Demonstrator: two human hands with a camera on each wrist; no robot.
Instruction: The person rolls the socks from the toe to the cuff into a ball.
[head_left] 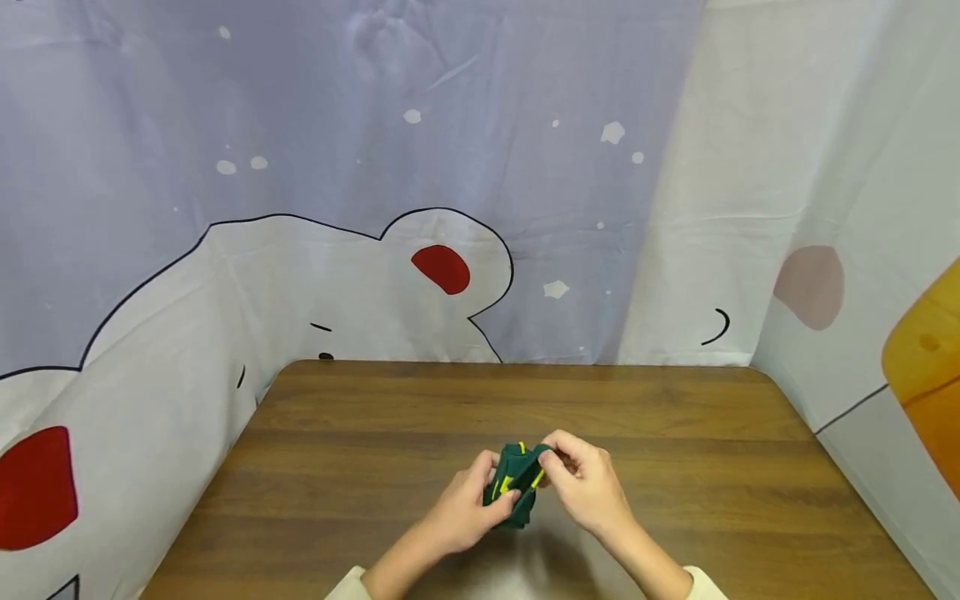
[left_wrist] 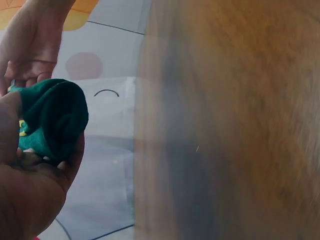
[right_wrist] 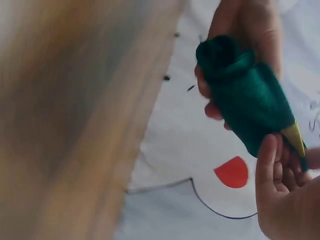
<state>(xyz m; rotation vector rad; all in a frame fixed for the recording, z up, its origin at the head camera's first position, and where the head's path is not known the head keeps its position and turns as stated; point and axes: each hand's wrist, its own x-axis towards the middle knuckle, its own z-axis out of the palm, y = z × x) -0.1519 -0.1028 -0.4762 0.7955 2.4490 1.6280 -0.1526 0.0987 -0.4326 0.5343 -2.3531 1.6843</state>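
Note:
A dark green rolled-up fabric bundle point(head_left: 512, 462) with yellow marks, much like a rolled sock, is held just above the table between both hands. My left hand point(head_left: 463, 510) grips its left side, thumb across the front. With thumb and fingers my right hand point(head_left: 591, 487) pinches a flap at the upper right, where a yellow strip shows. The left wrist view shows the spiral end of the bundle point(left_wrist: 60, 117) resting in the left palm. Seen from the right wrist, a pointed yellow-edged corner of the bundle point(right_wrist: 250, 97) lies at the right fingertips.
Beneath the hands is a brown wooden table point(head_left: 337, 433). A printed fabric curtain point(head_left: 300, 275) with cartoon shapes rises behind the table's far edge and along both sides.

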